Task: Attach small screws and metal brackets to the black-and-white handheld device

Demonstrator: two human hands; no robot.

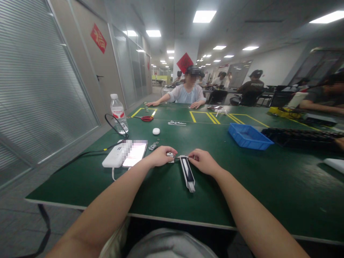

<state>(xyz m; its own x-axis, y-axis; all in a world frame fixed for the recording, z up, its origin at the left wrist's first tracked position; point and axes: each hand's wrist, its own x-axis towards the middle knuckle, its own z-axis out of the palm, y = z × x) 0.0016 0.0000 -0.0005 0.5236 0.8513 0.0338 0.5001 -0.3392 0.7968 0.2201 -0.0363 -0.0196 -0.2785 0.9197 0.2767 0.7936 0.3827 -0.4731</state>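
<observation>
My left hand (162, 156) is closed, its fingers pinched on a small white and metal piece (171, 154). A thin metal part reaches from that piece to the top end of a long, narrow white frame with a dark strip inside (187, 169). My right hand (203, 161) has its fingertips pressed together at the frame's upper right corner. The frame lies on the green table (163, 195), its clear or whitish lower end pointing towards me. Exactly how the small parts between my hands join is too small to tell.
To the left are a white power bank (114, 157), a phone (136, 152), a water bottle (118, 116) and small metal parts (153, 146). Beyond lie a white case (156, 131), red-handled pliers (147, 118) and metal strips (176, 123). A blue tray (248, 138) stands right; a person (186, 94) sits opposite.
</observation>
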